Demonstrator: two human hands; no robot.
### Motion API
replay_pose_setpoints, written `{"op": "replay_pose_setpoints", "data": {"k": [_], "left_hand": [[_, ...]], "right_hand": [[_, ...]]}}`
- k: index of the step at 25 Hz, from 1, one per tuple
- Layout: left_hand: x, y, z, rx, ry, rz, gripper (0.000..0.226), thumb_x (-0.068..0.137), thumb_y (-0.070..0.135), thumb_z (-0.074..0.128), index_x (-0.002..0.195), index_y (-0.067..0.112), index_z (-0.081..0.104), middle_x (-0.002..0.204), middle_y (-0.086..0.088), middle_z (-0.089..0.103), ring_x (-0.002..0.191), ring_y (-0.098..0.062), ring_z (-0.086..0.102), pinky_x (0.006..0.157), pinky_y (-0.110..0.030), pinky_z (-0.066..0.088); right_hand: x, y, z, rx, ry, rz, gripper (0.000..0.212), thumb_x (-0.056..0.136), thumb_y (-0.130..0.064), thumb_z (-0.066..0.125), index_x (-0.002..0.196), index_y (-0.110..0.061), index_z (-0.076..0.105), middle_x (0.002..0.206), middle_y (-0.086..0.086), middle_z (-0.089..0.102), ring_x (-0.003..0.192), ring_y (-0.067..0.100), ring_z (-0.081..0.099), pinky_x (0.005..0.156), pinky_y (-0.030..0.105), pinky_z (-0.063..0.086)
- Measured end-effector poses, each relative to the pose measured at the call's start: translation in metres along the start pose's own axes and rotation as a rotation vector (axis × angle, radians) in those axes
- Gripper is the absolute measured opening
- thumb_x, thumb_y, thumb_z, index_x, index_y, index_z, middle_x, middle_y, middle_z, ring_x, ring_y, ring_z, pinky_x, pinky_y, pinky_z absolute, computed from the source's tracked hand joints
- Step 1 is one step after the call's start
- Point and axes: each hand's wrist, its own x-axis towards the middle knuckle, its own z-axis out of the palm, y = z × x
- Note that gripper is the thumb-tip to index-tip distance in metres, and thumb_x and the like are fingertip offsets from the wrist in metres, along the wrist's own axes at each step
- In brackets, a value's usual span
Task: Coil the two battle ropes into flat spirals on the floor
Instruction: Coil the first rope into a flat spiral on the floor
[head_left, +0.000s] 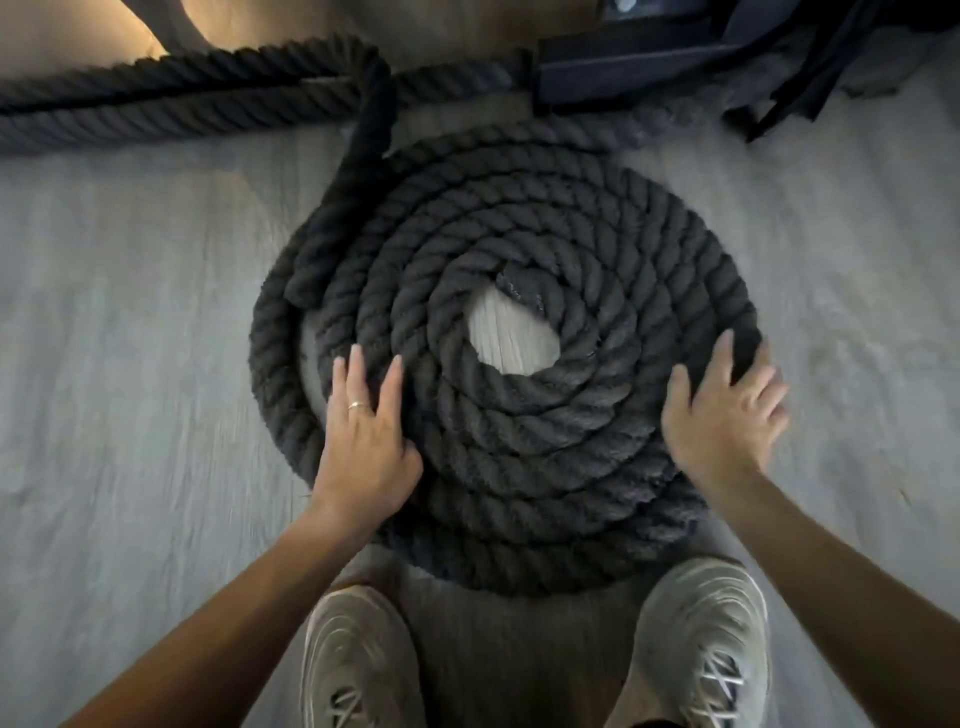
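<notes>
A thick black battle rope (519, 431) lies coiled in a flat spiral of several turns on the pale floor, with a small bare gap at its centre. The outermost turn bulges loose on the left side. My left hand (363, 436) rests flat on the spiral's left turns, fingers spread, a ring on one finger. My right hand (727, 410) presses flat on the spiral's right edge, fingers apart. More rope (171, 98) runs straight along the floor at the upper left, two strands side by side, and one strand bends down into the spiral.
My two pale sneakers (358, 660) (701, 644) stand right at the near rim of the spiral. A black metal frame base (623, 57) and dark fabric straps (810, 78) sit at the upper right. Pale wooden floor (130, 338) stretches on both sides.
</notes>
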Motion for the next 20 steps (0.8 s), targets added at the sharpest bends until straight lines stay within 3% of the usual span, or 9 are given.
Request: {"op": "replay_pose_setpoints", "data": {"k": [4, 8, 11, 13, 15, 20], "left_hand": [[0.063, 0.026, -0.002, 0.149, -0.22, 0.339, 0.07, 0.096, 0.051, 0.02, 0.156, 0.018, 0.036, 0.164, -0.009, 0.03, 0.155, -0.028, 0.012, 0.125, -0.05, 0.014], [0.101, 0.045, -0.006, 0.564, -0.342, 0.631, 0.068, 0.099, 0.058, 0.012, 0.145, 0.022, 0.047, 0.139, -0.006, 0.055, 0.13, -0.027, 0.048, 0.119, -0.048, 0.026], [0.123, 0.07, -0.013, 0.778, -0.351, 0.789, 0.071, 0.097, 0.061, 0.011, 0.141, 0.016, 0.043, 0.132, -0.009, 0.055, 0.119, -0.028, 0.051, 0.109, -0.042, 0.038], [0.141, 0.097, -0.013, 0.802, -0.411, 0.832, 0.065, 0.1, 0.061, 0.018, 0.136, 0.013, 0.042, 0.126, -0.01, 0.058, 0.116, -0.028, 0.053, 0.094, -0.038, 0.045], [0.15, 0.121, -0.008, 0.791, -0.43, 0.81, 0.06, 0.103, 0.061, 0.023, 0.131, 0.012, 0.045, 0.116, -0.01, 0.062, 0.111, -0.027, 0.056, 0.075, -0.036, 0.041], [0.152, 0.153, 0.011, 0.773, -0.267, 0.895, 0.059, 0.104, 0.06, 0.021, 0.116, 0.013, 0.055, 0.101, -0.007, 0.07, 0.097, -0.029, 0.066, 0.067, -0.037, 0.032]], "right_hand": [[-0.035, 0.005, 0.014, -0.158, -0.056, -0.117, 0.073, 0.1, -0.058, 0.018, 0.161, -0.019, 0.009, 0.167, 0.014, 0.008, 0.152, 0.036, -0.005, 0.12, 0.055, 0.007], [-0.016, 0.008, 0.01, -0.192, -0.052, -0.16, 0.074, 0.098, -0.062, 0.016, 0.161, -0.024, 0.006, 0.168, 0.009, 0.005, 0.152, 0.034, -0.009, 0.121, 0.054, 0.004], [0.016, 0.015, 0.0, -0.229, -0.067, -0.205, 0.074, 0.097, -0.064, 0.011, 0.161, -0.027, 0.003, 0.168, 0.007, 0.002, 0.152, 0.032, -0.012, 0.122, 0.052, 0.003], [0.045, 0.021, -0.009, -0.237, -0.066, -0.241, 0.073, 0.097, -0.065, 0.008, 0.16, -0.029, 0.003, 0.168, 0.006, 0.003, 0.152, 0.031, -0.013, 0.123, 0.052, 0.003], [0.072, 0.03, -0.018, -0.27, -0.073, -0.28, 0.071, 0.097, -0.065, 0.004, 0.16, -0.032, 0.002, 0.168, 0.005, 0.002, 0.153, 0.031, -0.012, 0.122, 0.053, 0.004], [0.075, 0.03, -0.04, -0.317, -0.042, -0.129, 0.068, 0.1, -0.059, 0.007, 0.16, -0.028, 0.006, 0.167, 0.014, -0.001, 0.152, 0.039, -0.008, 0.119, 0.064, -0.002]]}}
